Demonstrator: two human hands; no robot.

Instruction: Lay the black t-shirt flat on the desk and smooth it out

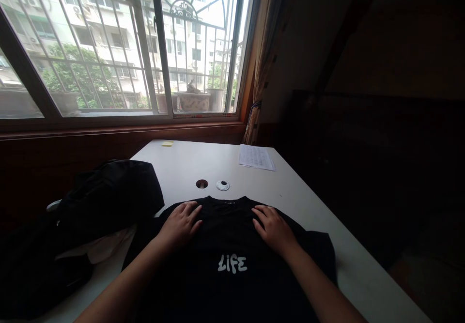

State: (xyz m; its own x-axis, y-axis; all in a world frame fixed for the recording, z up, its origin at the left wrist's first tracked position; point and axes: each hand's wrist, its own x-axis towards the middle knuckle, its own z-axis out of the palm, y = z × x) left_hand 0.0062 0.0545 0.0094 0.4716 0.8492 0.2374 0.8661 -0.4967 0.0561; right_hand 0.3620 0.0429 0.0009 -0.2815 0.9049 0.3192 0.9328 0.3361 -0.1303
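Observation:
A black T-shirt (232,284) with the white word "LIFE" printed on its chest lies spread flat on a white table (312,202), collar pointing away from me. My left hand (181,223) rests palm down on the shirt's left shoulder, fingers stretched out toward the collar. My right hand (272,226) lies flat on the right shoulder in the same way, fingers open. Neither hand holds anything.
A heap of dark clothing (90,216) lies at the table's left. A sheet of paper (256,157) and a yellow sticky note (167,143) lie at the far edge. A cable hole (202,183) and its white cap (223,185) sit beyond the collar. Behind is a barred window (119,47).

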